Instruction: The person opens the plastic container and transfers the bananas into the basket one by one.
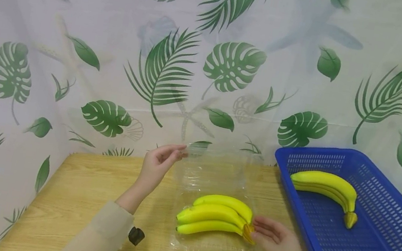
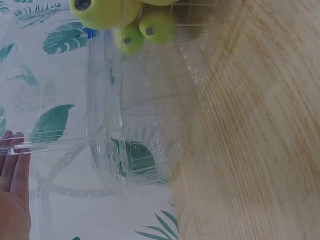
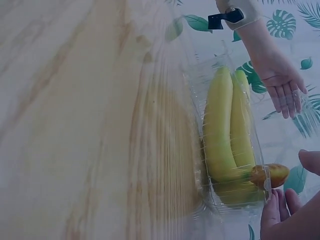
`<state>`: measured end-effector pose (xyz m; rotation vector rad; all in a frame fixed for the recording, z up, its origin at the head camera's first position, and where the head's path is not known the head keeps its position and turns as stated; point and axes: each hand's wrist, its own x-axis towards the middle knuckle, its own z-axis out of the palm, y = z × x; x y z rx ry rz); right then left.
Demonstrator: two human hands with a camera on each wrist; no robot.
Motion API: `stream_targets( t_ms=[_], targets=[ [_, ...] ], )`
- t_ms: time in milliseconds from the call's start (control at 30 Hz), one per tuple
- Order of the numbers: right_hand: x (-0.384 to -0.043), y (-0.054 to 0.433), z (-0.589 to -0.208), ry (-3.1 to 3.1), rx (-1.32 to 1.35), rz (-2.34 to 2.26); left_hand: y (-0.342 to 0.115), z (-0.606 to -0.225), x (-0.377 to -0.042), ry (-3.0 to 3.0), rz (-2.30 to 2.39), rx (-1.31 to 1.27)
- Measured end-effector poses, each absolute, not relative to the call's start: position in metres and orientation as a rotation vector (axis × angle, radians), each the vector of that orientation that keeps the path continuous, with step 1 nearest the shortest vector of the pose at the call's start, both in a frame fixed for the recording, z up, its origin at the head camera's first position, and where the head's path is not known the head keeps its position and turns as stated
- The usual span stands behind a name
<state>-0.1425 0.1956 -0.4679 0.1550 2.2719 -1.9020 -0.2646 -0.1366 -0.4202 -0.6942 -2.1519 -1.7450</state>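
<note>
A clear plastic clamshell box lies on the table with its lid raised toward the back. Inside rests a bunch of yellow bananas, its brown stem end pointing right and reaching the rim. At the lid's upper left edge is my left hand, its fairly straight fingers touching the plastic. My right hand is beside the box's right end near the stem. Its fingertips touch the rim, while the thumb stands apart from them.
A blue plastic basket stands on the right, with another banana bunch in it. Behind the wooden table hangs a leaf-patterned cloth. A small black object shows by the left sleeve.
</note>
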Motion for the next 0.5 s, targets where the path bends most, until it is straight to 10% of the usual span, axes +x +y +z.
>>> stream_targets(
  t_ms=[500],
  targets=[
    [-0.1444,0.1931,-0.4731,2.483,0.036,-1.777,-0.1346,-0.4222,-0.2631,-2.159,-1.728,-0.664]
  ],
)
